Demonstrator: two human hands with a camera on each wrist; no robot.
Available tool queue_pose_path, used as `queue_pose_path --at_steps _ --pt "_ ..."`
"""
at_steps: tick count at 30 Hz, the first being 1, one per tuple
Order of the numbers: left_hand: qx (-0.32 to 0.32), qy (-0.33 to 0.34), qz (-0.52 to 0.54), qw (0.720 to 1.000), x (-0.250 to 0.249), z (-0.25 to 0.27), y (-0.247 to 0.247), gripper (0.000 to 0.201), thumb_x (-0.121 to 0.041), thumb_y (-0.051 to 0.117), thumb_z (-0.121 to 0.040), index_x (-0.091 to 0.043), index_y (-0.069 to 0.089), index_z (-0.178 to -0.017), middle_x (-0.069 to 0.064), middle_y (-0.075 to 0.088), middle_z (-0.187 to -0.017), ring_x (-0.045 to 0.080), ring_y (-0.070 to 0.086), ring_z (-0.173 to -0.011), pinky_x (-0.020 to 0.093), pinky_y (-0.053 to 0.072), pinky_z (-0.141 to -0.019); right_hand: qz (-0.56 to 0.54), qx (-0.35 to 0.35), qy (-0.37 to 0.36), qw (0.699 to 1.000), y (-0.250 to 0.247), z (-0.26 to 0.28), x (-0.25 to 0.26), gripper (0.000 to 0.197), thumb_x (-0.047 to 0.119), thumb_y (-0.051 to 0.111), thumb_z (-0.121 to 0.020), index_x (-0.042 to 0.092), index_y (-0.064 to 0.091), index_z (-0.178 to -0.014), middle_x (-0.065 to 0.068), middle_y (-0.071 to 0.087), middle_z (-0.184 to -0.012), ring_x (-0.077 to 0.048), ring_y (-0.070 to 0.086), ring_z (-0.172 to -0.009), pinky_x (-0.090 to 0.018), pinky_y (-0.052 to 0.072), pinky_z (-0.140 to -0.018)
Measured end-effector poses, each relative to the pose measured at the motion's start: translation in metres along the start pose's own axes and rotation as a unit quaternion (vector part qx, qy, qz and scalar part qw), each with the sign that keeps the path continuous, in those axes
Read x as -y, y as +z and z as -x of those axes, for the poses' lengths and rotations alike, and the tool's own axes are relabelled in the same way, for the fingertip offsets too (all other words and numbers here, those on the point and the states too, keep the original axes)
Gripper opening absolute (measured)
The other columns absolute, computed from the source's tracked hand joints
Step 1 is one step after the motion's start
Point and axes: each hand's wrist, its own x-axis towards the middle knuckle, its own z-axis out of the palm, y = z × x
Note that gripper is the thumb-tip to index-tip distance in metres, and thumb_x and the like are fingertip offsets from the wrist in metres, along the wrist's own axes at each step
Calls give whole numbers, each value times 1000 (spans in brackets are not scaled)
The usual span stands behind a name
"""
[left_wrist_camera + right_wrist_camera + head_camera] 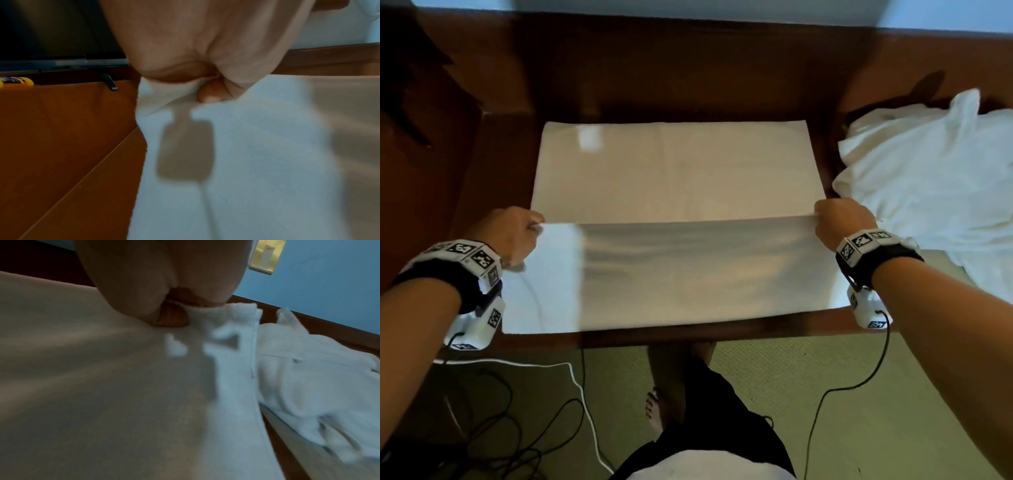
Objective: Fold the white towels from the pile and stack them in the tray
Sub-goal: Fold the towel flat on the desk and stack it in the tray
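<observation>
Wooden table (pixel 688 75): white towel (pixel 671 171) spread flat at centre, near edge lifted taut, mid-fold toward 12 o'clock. Unfolded pile (pixel 935 178) at 3 o'clock, just beside towel's right edge. Left hand (pixel 512 236) at 9 o'clock, right hand (pixel 842 222) at 3 o'clock, each pinching one near corner.

Risks: uneven pull skews fold; right corner drags pile; slipped pinch drops edge. Tray not in view.

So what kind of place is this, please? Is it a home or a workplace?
Probably a room in a home or a hotel, though I cannot be sure. A dark wooden table stands on green carpet by a blue wall, and a flat screen stands on wooden furniture nearby.
</observation>
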Motion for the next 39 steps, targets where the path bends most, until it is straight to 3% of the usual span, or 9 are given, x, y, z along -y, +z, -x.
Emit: queue_pose_path --at_steps 2,8,12,16,19,22,28,33,39 --pt "-22 -10 10 1000 -3 -24 -4 17 -17 57 -97 -17 74 -100 19 71 -112 40 70 -88 42 56 -84 5 -6 -11 1000 -4 -30 4 14 1 54 -84 10 63 -88 -12 55 -83 -40 61 -88 -40 47 -75" --pt "-54 -11 -16 998 -16 -84 6 14 -14 58 -95 -12 69 -86 23 69 -101 44 62 -92 47 53 -84 1 -4 -28 1000 10 -106 12 10 1 56 -82 8 62 -86 -13 55 -79 -39 61 -89 -42 47 -76" --pt "-116 -1 -15 993 -15 -96 30 27 -9 58 -84 -19 71 -106 19 66 -116 45 59 -103 56 52 -89 -17 -92 -23 995 48 -122 7 31 2 57 -81 7 68 -111 -17 61 -115 -41 51 -111 -53 39 -96" --pt "-130 72 -44 988 -22 -58 86 66 -29 69 -89 -18 43 -149 16 35 -156 44 34 -138 61 34 -106 -103 -124 -32 986 97 -83 23 51 32 52 -95 20 43 -144 -11 29 -158 -39 29 -140 -57 25 -109" --pt "-31 79 -80 993 -19 -15 137 77 -67 28 -94 -32 11 -161 10 7 -169 42 12 -151 62 18 -117 -77 -22 -75 994 134 -39 32 69 61 27 -97 32 12 -157 -3 -4 -166 -32 1 -152 -54 11 -118" --pt "-17 57 -84 995 -4 24 168 77 -72 11 -93 -37 -1 -160 6 -3 -170 41 3 -153 62 10 -119 -43 10 -111 993 156 -6 23 73 70 14 -94 39 -7 -156 3 -22 -163 -26 -18 -151 -55 0 -121" --pt "-30 66 -46 996 -22 58 168 85 -70 27 -89 -21 26 -158 16 17 -166 44 18 -149 63 17 -117 -91 -28 -92 991 152 22 59 75 67 22 -92 31 13 -157 -6 -3 -166 -30 -2 -153 -57 15 -118" --pt "-19 146 -95 984 -67 65 192 84 -75 29 -86 -33 23 -159 5 12 -169 45 15 -150 68 16 -114 -62 -45 -275 958 164 61 160 71 64 36 -93 29 28 -155 -9 10 -166 -34 9 -152 -59 21 -113" --pt "-29 121 -94 988 -60 68 199 86 -80 25 -86 -35 19 -160 3 11 -169 43 13 -150 68 15 -114 -17 -15 -205 978 164 17 64 70 73 18 -93 43 5 -156 1 -7 -166 -22 -6 -153 -55 10 -120"
